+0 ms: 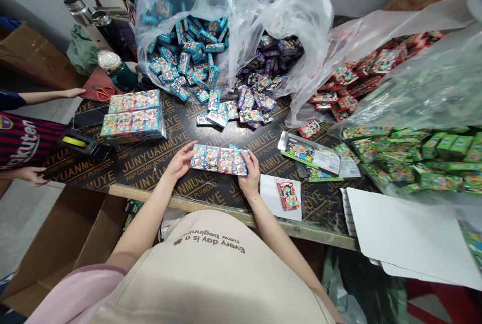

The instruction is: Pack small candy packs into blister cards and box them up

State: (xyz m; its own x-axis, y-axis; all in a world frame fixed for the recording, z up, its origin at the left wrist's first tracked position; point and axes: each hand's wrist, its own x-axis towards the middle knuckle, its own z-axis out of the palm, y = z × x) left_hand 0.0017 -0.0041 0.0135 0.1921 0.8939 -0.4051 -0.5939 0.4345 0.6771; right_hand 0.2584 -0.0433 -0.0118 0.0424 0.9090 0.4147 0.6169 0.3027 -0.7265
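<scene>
My left hand (pixel 181 161) and my right hand (pixel 250 174) grip the two ends of a flat pack of small printed candy boxes (pixel 215 159), just above the dark plywood table. The boxes in it lie side by side in a row. Beyond my hands lie loose blue boxes (pixel 218 115) and purple boxes (pixel 251 108). To the right of my right hand, a red box (pixel 288 195) rests on a white card (pixel 270 194). A stack of similar packs (pixel 132 114) stands to the left, with a shiny clear wrap at its side.
Open plastic bags of blue (pixel 188 58), purple (pixel 280 52), red (pixel 376 70) and green boxes (pixel 433 158) line the back and right. Printed pouches (pixel 312 153) and white sheets (pixel 406 233) lie rightward. Orange scissors (pixel 104 94), a tape dispenser (pixel 85 144) and another person's hand (pixel 76 93) are left.
</scene>
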